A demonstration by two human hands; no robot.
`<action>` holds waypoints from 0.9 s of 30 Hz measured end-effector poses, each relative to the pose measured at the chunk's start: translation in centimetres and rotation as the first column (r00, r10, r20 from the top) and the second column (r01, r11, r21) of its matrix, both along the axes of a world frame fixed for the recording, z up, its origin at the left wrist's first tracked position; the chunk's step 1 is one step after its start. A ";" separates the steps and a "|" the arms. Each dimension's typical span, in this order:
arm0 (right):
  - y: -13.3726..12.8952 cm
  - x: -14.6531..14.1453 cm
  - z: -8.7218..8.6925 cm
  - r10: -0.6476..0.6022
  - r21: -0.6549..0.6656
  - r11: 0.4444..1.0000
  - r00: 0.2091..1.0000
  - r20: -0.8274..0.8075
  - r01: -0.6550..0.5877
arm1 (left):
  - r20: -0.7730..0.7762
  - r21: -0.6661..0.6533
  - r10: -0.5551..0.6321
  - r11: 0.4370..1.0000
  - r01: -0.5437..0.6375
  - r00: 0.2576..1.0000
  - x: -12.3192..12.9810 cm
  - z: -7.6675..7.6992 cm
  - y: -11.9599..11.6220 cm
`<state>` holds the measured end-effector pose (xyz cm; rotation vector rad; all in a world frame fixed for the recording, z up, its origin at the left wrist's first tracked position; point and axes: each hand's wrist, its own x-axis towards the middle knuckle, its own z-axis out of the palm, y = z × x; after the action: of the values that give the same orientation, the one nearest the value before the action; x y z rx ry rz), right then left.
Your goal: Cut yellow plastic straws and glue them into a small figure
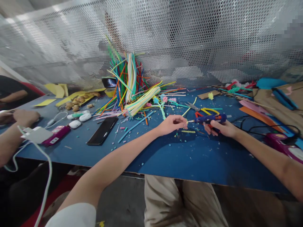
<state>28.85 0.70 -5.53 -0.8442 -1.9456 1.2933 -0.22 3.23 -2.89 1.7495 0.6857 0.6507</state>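
Observation:
My right hand (220,127) is wrapped round the handle of a blue hot glue gun (209,118), whose nozzle points left. Close to the nozzle tip, my left hand (174,124) pinches a small yellow piece, mostly hidden by the fingers. Just beyond the glue gun lie pliers (208,110) with yellow handles and scissor-like metal jaws. Behind my left hand is a light green pipe-cleaner stem (163,108) with pink and blue flower shapes at its top. A short yellow pipe-cleaner length (188,131) rests on the table below the nozzle.
A large heap of coloured pipe cleaners (130,82) stands against the perforated metal screen (189,37). Left of me are a black phone (102,130), white chargers and another person's arms. Small clippings dot the blue table (165,160). Cardboard, paper and a purple power strip (281,143) lie right.

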 end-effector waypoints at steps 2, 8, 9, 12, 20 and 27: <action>0.0 0.1 -0.1 -0.007 0.002 1.000 1.000 0.006 0.007 | 0.006 -0.002 -0.006 1.000 0.006 1.000 0.0 0.0 0.0; 0.0 0.0 0.0 -0.031 -0.005 1.000 0.999 0.010 0.031 | -0.002 -0.013 0.001 1.000 -0.001 1.000 0.1 0.1 0.0; -0.1 0.0 0.1 -0.032 -0.006 0.999 0.999 0.012 0.032 | 0.000 -0.013 0.001 1.000 -0.001 1.000 0.1 0.1 0.0; -0.1 0.0 0.2 -0.039 -0.003 0.999 0.999 0.012 0.039 | 0.003 -0.011 -0.001 1.000 0.001 1.000 0.0 0.1 0.0; -0.1 0.0 0.1 -0.028 0.013 1.000 0.999 0.023 0.028 | -0.007 -0.006 0.002 1.000 -0.002 1.000 0.1 0.0 0.1; 0.0 0.2 -0.1 -0.035 0.030 0.999 0.999 0.038 0.034 | 0.000 0.000 0.003 1.000 -0.003 1.000 0.1 0.1 -0.1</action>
<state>29.02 0.67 -5.65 -0.8899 -1.9663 1.2347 -0.15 3.18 -2.83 1.7493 0.6885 0.6526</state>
